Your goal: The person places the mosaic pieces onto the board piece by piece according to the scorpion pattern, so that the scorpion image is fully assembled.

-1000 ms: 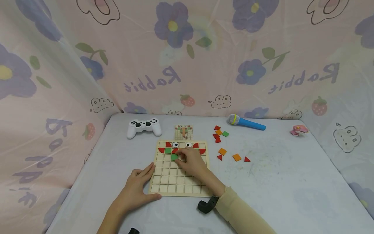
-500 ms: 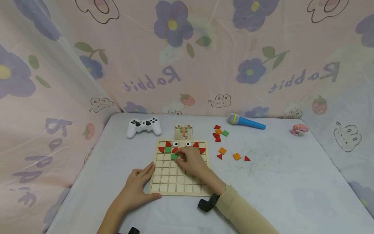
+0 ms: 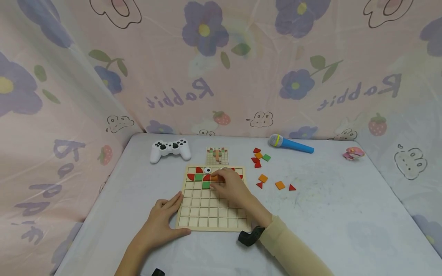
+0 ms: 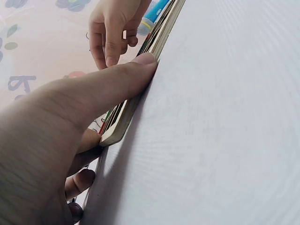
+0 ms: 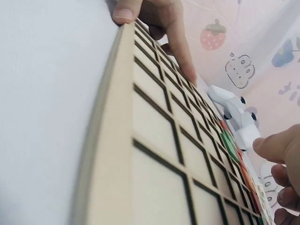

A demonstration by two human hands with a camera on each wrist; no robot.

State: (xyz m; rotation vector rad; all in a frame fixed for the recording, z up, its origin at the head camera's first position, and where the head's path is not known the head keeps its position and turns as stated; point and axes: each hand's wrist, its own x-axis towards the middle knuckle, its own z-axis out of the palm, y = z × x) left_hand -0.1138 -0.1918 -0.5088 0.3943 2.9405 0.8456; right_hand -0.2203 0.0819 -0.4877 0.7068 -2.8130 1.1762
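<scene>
An orange tile [image 3: 215, 178] is seen on the grid board [image 3: 204, 212], in the second row from its far edge and about midway across its width. The tile is partly hidden by the grip of the right hand [image 3: 233, 188], whose thumb and forefinger are bent around it; whether it is pinched or only touched cannot be told. From the palm, the tile is found leftward and toward the board's far edge, right at the fingertips; no long axis can be made out in the part left uncovered. It is reached far more nearly by the right hand than by the left hand [image 3: 161, 221], which is rested at the board's near left corner, thumb against the near edge and forefinger along the left edge, spread and closed round nothing. On the board, the orange tile is neighboured on the left by a red quarter-round tile [image 3: 206, 178], and a green tile [image 3: 206, 185] is set in the row nearer than that. Just beyond the board's far edge a small picture card [image 3: 224, 159] is laid. To the right of the board, loose tiles [image 3: 280, 185] are scattered on the worktop [image 3: 328, 214]. Farther out, a white game controller [image 3: 170, 151] is placed beyond the board to the left, and a blue microphone [image 3: 291, 144] and a pink toy [image 3: 353, 153] beyond it to the right.
</scene>
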